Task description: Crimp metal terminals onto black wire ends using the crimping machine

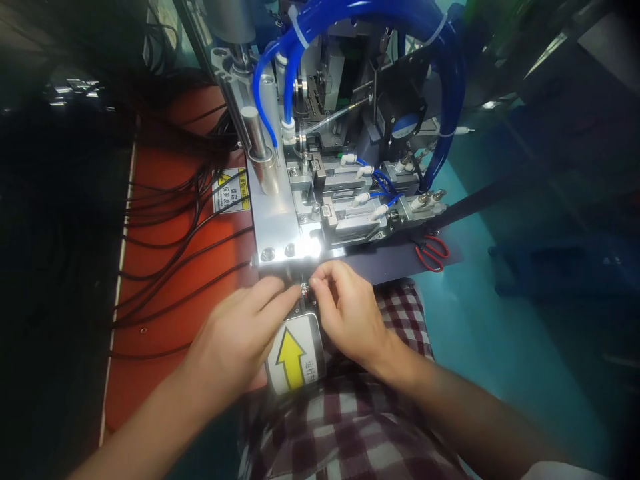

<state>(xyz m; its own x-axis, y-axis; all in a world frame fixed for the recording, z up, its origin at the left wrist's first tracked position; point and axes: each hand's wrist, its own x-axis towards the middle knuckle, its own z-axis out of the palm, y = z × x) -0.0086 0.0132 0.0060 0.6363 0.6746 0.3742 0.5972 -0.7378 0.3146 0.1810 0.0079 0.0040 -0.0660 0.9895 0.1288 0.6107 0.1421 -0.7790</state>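
Both hands meet at the front edge of a metal machine (pixel 275 223). A tiny shiny metal part (pixel 305 289) with a reddish spot shows between the fingertips; its kind is too small to make out. My left hand (pixel 245 327) is closed, with thumb and fingers brought together at the part's left side. From the right, my right hand (pixel 345 307) pinches with thumb and index finger close to the same part. Whatever lies inside either pinch is hidden. Just below the hands is a white plate (pixel 313 333) with a yellow arrow, partly covered by my left hand.
Blue air hoses (pixel 453 80) arch over the machine's cylinders and fittings. Black cables (pixel 190 220) run across the orange surface (pixel 165 267) at left, near a warning label (pixel 231 191). Red-handled scissors (pixel 433 253) lie at right. Checkered cloth (pixel 350 427) covers my lap.
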